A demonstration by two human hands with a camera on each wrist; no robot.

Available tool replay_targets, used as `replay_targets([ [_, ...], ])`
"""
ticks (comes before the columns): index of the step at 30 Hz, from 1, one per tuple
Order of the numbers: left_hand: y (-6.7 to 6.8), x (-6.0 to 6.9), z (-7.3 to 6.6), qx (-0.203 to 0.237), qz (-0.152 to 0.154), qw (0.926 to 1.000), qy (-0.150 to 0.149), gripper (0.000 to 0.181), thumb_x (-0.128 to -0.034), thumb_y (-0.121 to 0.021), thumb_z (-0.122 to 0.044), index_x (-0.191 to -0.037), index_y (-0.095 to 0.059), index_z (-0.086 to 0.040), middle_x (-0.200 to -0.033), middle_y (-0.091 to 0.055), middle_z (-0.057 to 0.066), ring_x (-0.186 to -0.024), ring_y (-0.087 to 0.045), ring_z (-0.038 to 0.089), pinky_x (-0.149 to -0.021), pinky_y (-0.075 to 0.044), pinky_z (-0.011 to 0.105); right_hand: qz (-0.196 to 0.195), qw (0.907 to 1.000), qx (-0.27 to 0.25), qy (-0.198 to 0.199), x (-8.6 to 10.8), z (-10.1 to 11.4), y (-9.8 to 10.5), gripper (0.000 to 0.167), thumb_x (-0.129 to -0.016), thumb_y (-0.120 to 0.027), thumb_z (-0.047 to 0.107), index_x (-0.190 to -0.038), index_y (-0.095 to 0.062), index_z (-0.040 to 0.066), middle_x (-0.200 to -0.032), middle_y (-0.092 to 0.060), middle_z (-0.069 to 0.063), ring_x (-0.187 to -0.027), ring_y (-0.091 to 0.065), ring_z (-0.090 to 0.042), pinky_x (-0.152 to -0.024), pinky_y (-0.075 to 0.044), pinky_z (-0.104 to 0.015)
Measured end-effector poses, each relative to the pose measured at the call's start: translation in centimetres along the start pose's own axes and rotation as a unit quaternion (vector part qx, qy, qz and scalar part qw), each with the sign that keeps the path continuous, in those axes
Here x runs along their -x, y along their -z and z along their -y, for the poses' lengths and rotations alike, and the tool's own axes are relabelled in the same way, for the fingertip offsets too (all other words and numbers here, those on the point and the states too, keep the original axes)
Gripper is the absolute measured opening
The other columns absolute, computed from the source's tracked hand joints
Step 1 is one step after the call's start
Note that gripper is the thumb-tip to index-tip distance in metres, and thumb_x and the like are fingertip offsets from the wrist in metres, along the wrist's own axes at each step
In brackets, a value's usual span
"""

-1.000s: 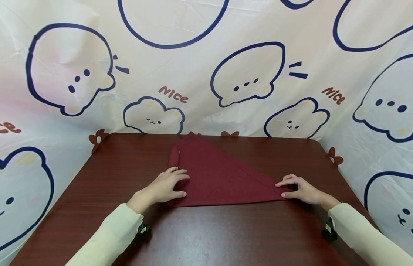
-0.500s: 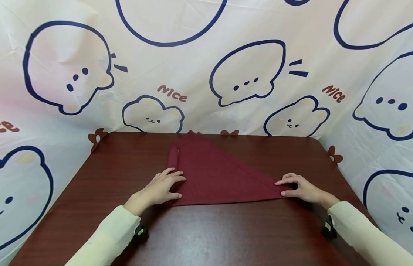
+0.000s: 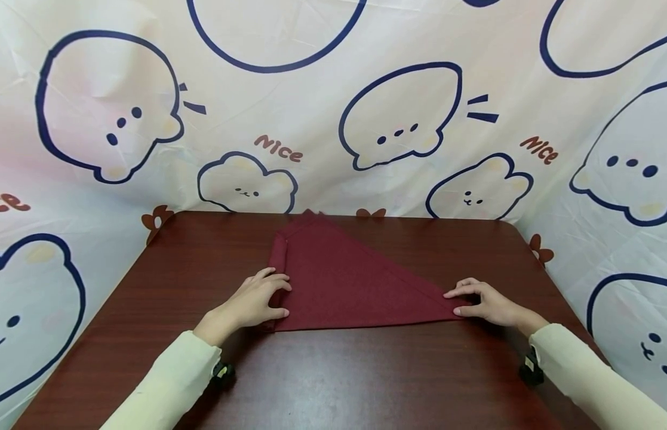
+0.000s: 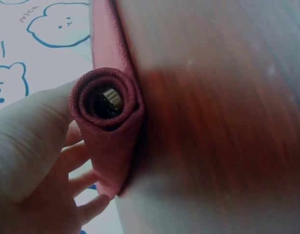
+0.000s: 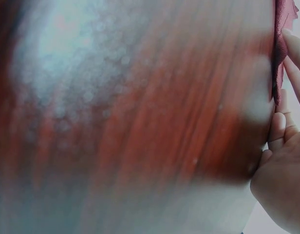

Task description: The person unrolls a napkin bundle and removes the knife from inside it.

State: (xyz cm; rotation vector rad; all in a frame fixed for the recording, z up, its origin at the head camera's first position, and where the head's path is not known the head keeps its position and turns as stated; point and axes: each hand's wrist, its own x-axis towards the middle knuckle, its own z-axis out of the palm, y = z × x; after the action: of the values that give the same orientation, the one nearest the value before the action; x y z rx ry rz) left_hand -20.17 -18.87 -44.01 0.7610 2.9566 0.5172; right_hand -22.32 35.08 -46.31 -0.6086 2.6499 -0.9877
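Note:
A dark red cloth (image 3: 349,280) lies folded to a rough triangle, its left side wound into a tight roll (image 3: 278,254). In the left wrist view, the roll's open end (image 4: 108,100) shows spiral layers around something with a gold, ribbed end (image 4: 112,97); the rest of that thing is hidden. My left hand (image 3: 252,300) curves around the near part of the roll, thumb nearest me and fingers farther along. At the cloth's right corner my right hand (image 3: 489,306) rests with thumb and fingertips spread apart, touching the fabric; the right wrist view shows only the cloth's edge (image 5: 281,48).
The brown wooden table (image 3: 365,376) extends in front of the cloth and on both sides. A white curtain (image 3: 312,119) with blue cartoon outlines stands behind the table and along its sides. The cloth's far tip reaches the table's back edge.
My left hand has shifted slightly left, and the roll with the cloth's left edge has moved a little the same way. The right hand has stayed at its corner.

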Motion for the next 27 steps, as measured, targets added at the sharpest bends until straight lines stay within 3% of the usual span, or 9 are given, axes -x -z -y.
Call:
replay_targets([
  [12,1.4,0.8,1.1,0.016,-0.003,0.9998,0.007,0.039,-0.0804,-0.082,-0.020,-0.116,-0.071,-0.009,-0.143,-0.059,0.015,-0.142,-0.039,0.049,-0.106,-0.037,0.069,0.000,0.9998,-0.019,-0.003,0.1,0.2,0.0,0.033,-0.089,-0.077,0.024,-0.121,-0.075,0.016,-0.130,-0.054,-0.015,-0.116,-0.041,-0.012,-0.099,-0.041,-0.058],
  [18,2.1,1.6,2.0,0.035,0.014,0.9987,0.036,0.040,-0.0834,-0.080,-0.021,-0.120,-0.069,-0.010,-0.147,-0.056,0.016,-0.142,-0.037,0.050,-0.105,-0.035,0.071,0.001,0.9998,-0.020,-0.001,0.1,0.3,0.1,0.033,-0.090,-0.076,0.023,-0.122,-0.074,0.015,-0.130,-0.054,-0.014,-0.113,-0.040,-0.003,-0.099,-0.041,-0.056],
  [22,2.5,2.1,2.6,0.047,0.025,0.9973,0.050,0.043,-0.0856,-0.078,-0.021,-0.125,-0.067,-0.009,-0.149,-0.053,0.018,-0.142,-0.036,0.050,-0.105,-0.034,0.073,0.001,0.9998,-0.020,-0.002,0.1,0.3,0.1,0.033,-0.090,-0.076,0.023,-0.122,-0.074,0.016,-0.130,-0.054,-0.014,-0.114,-0.041,-0.006,-0.099,-0.041,-0.057],
  [27,2.8,2.4,3.1,0.050,0.025,0.9974,0.045,0.044,-0.0860,-0.077,-0.021,-0.127,-0.065,-0.008,-0.147,-0.054,0.019,-0.140,-0.040,0.048,-0.104,-0.035,0.073,0.002,0.9998,-0.017,-0.003,0.1,0.3,0.0,0.033,-0.090,-0.076,0.023,-0.122,-0.074,0.016,-0.130,-0.055,-0.014,-0.117,-0.042,-0.014,-0.099,-0.040,-0.058],
])
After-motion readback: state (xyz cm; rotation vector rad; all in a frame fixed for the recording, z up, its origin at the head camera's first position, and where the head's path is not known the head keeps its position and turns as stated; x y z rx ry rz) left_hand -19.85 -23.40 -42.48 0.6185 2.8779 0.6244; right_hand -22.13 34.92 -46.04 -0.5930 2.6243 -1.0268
